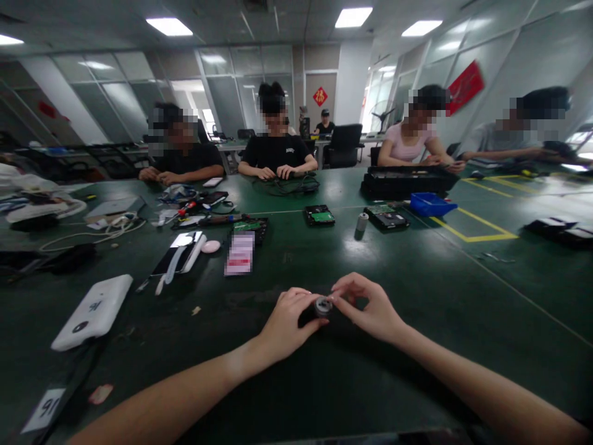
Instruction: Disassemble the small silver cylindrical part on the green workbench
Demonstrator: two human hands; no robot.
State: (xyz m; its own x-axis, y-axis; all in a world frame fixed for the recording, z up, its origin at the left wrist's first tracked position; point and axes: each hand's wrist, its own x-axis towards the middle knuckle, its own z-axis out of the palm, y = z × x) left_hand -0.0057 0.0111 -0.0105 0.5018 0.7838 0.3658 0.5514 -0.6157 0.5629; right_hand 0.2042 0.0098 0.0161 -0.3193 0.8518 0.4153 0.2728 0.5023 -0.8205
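Between the thumb and fingers of my left hand (290, 321) is a small grey metal cylinder (323, 305), which looks like a small motor. Its round end faces up and shows dark openings. My right hand (368, 306) is at the cylinder's right edge, thumb and index fingertips pinched together. Whether a small part sits in that pinch cannot be made out. Farther off, a similar grey cylinder (362, 221) stands upright on the green table (417, 290), beside a hard drive (387, 216) with its circuit board showing.
Another hard drive (319, 215) lies mid-table. To its right are a blue tray (432, 204) and a black case (407, 182). On the left lie a white device (95, 312), a phone (239, 252), cables (113, 225) and tools. Several people sit across the table.
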